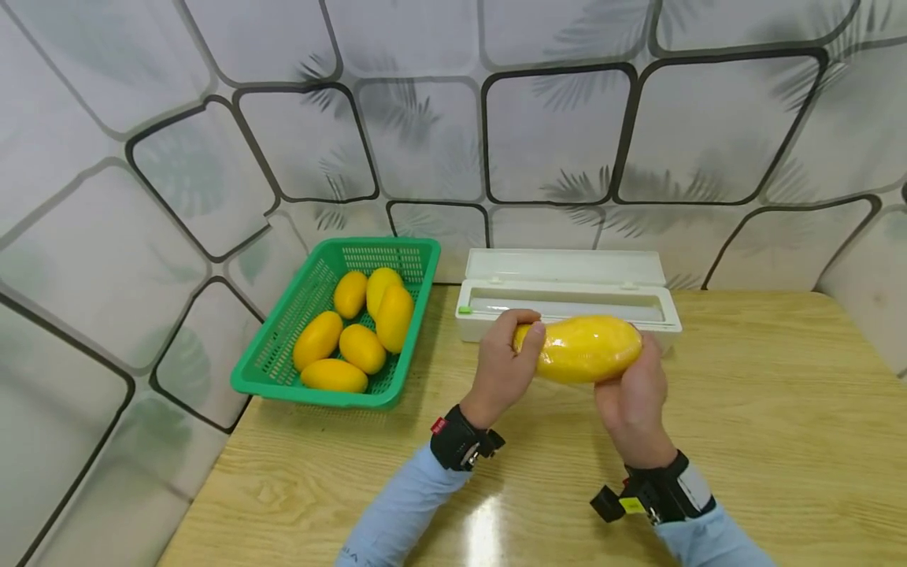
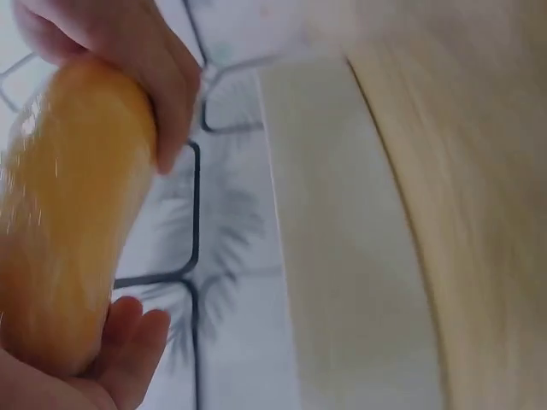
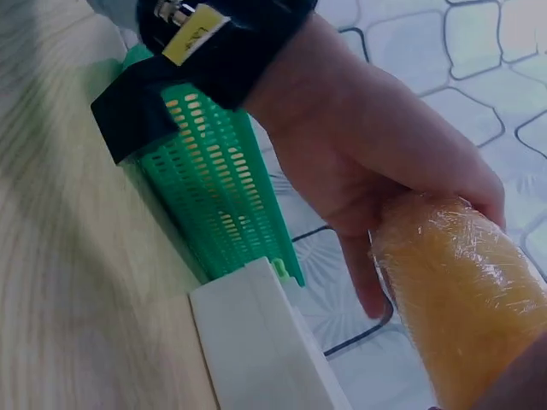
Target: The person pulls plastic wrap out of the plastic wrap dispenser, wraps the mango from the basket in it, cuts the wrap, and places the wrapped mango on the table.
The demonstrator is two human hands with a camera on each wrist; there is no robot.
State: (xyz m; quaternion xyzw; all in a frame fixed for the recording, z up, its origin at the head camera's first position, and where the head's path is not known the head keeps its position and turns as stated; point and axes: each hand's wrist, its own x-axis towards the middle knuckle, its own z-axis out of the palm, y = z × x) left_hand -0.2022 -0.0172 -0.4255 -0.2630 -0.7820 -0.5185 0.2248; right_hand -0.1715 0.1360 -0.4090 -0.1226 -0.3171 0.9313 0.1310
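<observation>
A yellow mango (image 1: 588, 349) is held up off the table between both hands, lying roughly sideways. Shiny, wrinkled clear film covers it, plain in the right wrist view on the mango (image 3: 461, 282). My left hand (image 1: 506, 364) grips its left end, thumb on the near side. At the right end, my right hand (image 1: 635, 402) holds it from below and beside. Just behind stands a white cling film dispenser (image 1: 567, 272) with its lid raised and a roll inside; the mango and right hand overlap its front in the head view.
A green basket (image 1: 244, 378) with several yellow mangoes (image 1: 319, 340) stands on the left of the wooden table (image 1: 779, 441). A patterned wall covering (image 1: 560, 142) rises behind and to the left. A black camera band (image 1: 669, 492) sits on the right wrist.
</observation>
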